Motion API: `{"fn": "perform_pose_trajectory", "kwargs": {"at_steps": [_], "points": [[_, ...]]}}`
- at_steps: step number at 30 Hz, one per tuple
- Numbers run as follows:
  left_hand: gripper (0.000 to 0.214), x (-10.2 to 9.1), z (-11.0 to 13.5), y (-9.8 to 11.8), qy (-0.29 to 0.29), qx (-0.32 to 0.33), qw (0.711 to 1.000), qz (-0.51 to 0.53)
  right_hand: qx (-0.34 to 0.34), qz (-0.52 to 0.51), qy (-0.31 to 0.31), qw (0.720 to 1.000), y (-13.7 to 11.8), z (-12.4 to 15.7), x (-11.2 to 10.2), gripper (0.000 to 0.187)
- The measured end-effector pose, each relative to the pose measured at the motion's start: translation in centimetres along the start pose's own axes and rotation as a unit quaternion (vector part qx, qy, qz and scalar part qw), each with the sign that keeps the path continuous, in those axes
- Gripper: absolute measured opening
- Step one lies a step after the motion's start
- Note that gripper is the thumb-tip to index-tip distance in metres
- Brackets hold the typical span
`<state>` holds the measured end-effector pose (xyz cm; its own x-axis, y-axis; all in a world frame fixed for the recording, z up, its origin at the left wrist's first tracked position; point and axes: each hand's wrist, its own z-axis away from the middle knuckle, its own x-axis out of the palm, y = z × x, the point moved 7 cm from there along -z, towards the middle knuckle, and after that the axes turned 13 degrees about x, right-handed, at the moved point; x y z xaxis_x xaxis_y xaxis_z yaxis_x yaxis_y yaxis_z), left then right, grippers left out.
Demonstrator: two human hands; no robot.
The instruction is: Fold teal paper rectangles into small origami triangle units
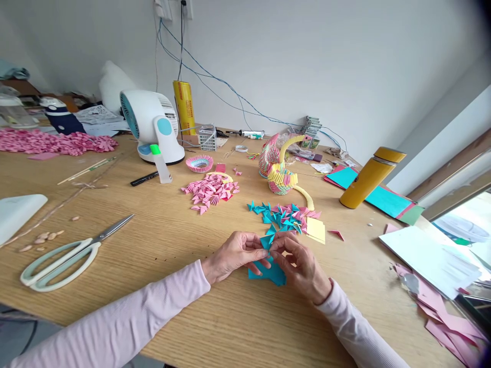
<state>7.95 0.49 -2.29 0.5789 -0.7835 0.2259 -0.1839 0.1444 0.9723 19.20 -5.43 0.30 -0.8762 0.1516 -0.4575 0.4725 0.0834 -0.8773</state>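
Observation:
My left hand [233, 253] and my right hand [301, 266] meet over the wooden table [161, 240], both pinching a small teal folded paper piece [267, 241]. Under my hands lies a stack of teal paper slips [268, 273]. Just beyond is a pile of folded teal and pink triangles [284, 214] beside yellow slips [316, 230]. Further back sits a pile of pink folded triangles [210, 191].
Pale green scissors [65, 255] lie at the left. A white fan [151, 125], a glue bottle [161, 163], a black pen [143, 179], a paper swan model [278, 166], a yellow flask [368, 176], teal sheets [387, 199] and white papers [429, 258] ring the work area.

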Motion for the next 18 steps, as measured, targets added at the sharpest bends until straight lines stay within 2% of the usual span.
{"fn": "perform_pose_trajectory", "kwargs": {"at_steps": [8, 18], "points": [[0.032, 0.0, 0.1, 0.2, 0.018, -0.008, 1.0, 0.012, -0.028, 0.03, -0.005, 0.999, -0.9, 0.3, 0.1, 0.008], [0.03, -0.3, 0.0, 0.1, 0.022, -0.004, 1.0, 0.008, 0.07, -0.066, -0.02, 0.995, 1.4, -0.1, 0.4, 0.012]]}}
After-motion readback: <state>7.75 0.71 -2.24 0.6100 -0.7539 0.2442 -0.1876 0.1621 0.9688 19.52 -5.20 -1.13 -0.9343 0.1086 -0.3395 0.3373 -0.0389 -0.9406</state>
